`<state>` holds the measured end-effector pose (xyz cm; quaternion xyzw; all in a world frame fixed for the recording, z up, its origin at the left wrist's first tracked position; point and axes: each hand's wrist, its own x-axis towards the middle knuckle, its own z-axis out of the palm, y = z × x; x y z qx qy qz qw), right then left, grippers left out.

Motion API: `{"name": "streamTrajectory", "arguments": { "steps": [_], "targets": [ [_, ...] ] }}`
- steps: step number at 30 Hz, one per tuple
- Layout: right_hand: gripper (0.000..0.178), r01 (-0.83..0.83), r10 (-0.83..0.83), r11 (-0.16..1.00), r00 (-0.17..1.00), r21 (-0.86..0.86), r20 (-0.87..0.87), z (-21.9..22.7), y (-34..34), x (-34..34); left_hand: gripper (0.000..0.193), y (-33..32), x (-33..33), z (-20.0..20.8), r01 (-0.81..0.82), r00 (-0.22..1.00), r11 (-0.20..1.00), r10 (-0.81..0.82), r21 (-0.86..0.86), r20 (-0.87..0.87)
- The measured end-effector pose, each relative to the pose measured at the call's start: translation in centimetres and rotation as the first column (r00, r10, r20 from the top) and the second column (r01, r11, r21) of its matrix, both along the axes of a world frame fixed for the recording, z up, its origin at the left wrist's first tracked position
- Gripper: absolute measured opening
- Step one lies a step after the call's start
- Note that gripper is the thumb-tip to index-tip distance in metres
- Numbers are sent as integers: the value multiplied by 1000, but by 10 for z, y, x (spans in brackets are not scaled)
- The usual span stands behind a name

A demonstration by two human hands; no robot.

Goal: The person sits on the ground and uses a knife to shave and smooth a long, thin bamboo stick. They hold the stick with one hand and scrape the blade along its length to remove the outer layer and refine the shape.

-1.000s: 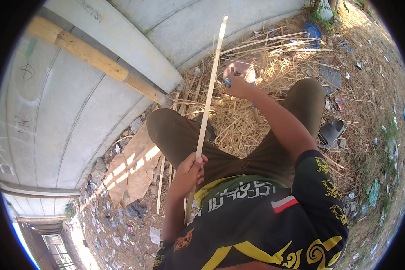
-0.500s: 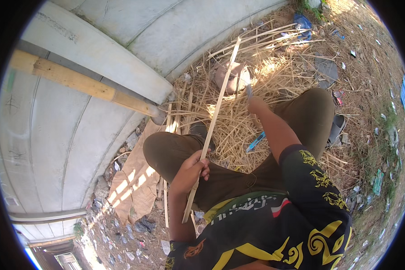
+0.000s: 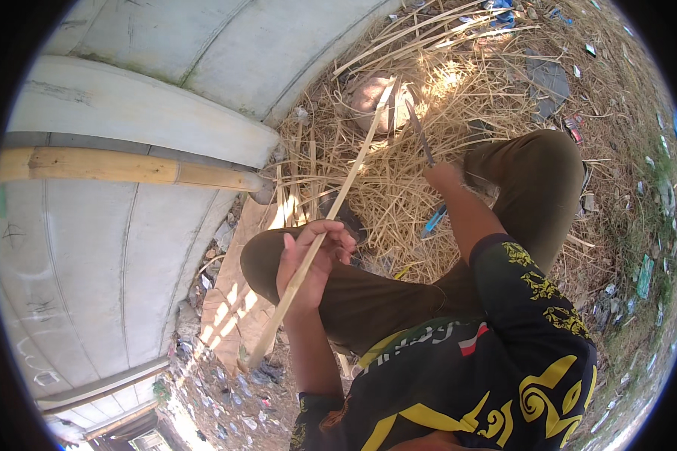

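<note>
A long pale bamboo strip [image 3: 338, 197] slants across in front of me, its far end over a rounded brownish block [image 3: 367, 104]. My left hand [image 3: 308, 259] is turned palm up around the strip's near part, fingers loosely curled and thumb out to the side. My right hand [image 3: 445, 179] grips a knife, whose dark, narrow blade [image 3: 420, 135] points away toward the block, just right of the strip's tip. The knife's handle is hidden in the fist. Below that hand lies a blue tool [image 3: 434, 219], partly covered by my forearm.
Loose shavings [image 3: 391, 195] cover the ground between my bent legs. More strips [image 3: 421, 36] lie beyond the block. A bamboo pole [image 3: 120, 165] and a pale panel wall [image 3: 83, 248] stand at left. Brown cardboard [image 3: 237, 308] lies beside my left knee. Litter dots the dry grass at right.
My left hand has rolled palm up, and the strip's near end has swung left. The knife blade now shows more, with my right hand slightly right and nearer. The view has turned slightly.
</note>
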<state>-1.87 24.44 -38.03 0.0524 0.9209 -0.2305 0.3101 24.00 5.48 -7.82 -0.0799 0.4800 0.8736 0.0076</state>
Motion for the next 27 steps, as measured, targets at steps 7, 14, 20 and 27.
{"name": "streamTrajectory", "arguments": {
  "steps": [7, 14, 20, 27],
  "targets": [
    [31, 571, -475, 731, 819, -373, 323, 43, -12, -14, 72, -35, -83, 68, -13, 898, 962, -109, -273, -427],
    [31, 557, -666, 480, 734, -678, 133, 135, -46, 40, 42, -26, -181, 117, -612, 764, -205, 99, -764, -638],
    [33, 148, -607, 437, 776, -887, -170, 191, -66, 97, 77, 20, -173, 122, -698, 606, 646, 304, -308, -735],
    [29, 524, -588, 329, 764, -785, 264, 159, -57, 70, 90, 1, -152, 131, -701, 456, 708, 345, -92, -821]
  ]
}}
